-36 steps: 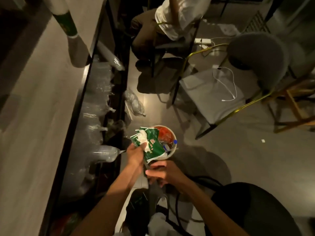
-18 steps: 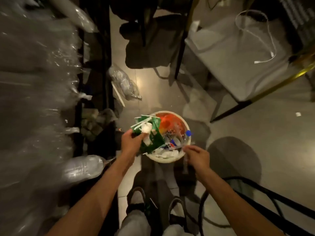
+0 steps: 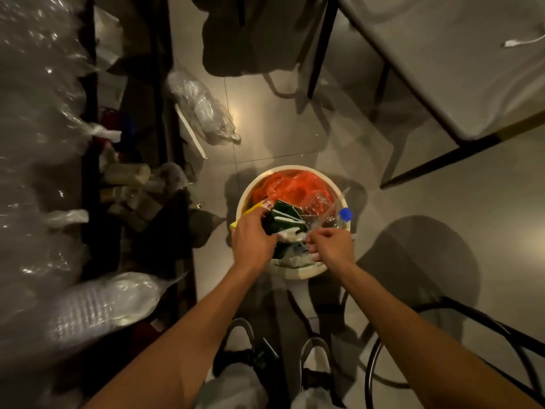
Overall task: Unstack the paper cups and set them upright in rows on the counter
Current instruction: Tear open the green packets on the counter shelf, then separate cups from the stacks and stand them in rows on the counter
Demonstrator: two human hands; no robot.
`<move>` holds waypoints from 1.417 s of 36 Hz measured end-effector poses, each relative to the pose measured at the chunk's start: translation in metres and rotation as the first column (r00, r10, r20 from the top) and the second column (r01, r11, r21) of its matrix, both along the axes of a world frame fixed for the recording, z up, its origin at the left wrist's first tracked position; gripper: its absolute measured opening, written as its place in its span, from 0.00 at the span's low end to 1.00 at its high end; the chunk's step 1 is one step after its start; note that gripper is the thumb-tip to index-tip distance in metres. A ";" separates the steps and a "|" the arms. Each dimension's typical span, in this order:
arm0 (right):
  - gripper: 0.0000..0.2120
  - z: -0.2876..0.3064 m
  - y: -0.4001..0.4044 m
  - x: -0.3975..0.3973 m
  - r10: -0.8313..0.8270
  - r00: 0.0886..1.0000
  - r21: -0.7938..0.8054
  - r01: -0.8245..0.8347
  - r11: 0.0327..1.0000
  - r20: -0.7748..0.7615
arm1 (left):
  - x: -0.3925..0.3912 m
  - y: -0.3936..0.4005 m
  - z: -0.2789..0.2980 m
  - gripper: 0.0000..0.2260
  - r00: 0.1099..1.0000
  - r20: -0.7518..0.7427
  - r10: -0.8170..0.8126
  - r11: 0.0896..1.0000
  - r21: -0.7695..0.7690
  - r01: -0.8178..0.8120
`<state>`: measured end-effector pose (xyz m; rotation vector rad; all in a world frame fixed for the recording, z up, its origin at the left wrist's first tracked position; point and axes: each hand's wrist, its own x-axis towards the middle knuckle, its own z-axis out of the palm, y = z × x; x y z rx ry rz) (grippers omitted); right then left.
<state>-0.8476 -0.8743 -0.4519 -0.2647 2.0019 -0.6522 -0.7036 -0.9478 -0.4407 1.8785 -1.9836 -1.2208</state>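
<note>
Left hand (image 3: 253,240) is curled around a bundle of green packaging (image 3: 280,221) with some white paper (image 3: 290,234) in it, and it pushes the bundle down into the bin (image 3: 298,273). Right hand (image 3: 330,245) is just beside it over the near side of the bin, with the fingers bent; it seems to pinch a small piece of clear or white wrapping, but I cannot tell this for sure. Inside the bin there is an orange bag (image 3: 290,185), crumpled clear plastic and a bottle (image 3: 342,218) with a blue cap.

I judge that the step in hand is to throw away wrapping, not to place cups. To do it well, the left hand should press the bundle below the rim before it lets go, so nothing springs out on the floor, and the right hand should drop its piece in the middle, not on the edge.

Paper cups are not visible here, and neither is the counter top. At the left, shelves hold clear bags (image 3: 38,113), and one sleeve (image 3: 100,305) of stacked clear plastic cups lies low near the left arm. A chair (image 3: 442,69) stands at the upper right.
</note>
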 end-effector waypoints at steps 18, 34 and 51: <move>0.09 0.143 -0.012 -0.003 0.169 0.985 0.036 -0.169 0.985 -0.018 | 0.008 0.003 0.136 0.15 0.984 -0.156 0.081 0.960 0.278 -0.035; 0.07 0.475 -0.029 0.158 0.516 0.821 -0.480 -0.359 0.800 0.244 | 0.158 0.055 0.480 0.13 0.653 -0.515 0.555 0.826 0.244 -0.509; 0.11 0.586 -0.003 0.474 0.934 0.329 -0.469 -0.809 0.354 0.138 | 0.471 0.220 0.577 0.04 0.065 -0.380 0.923 0.140 0.174 -0.975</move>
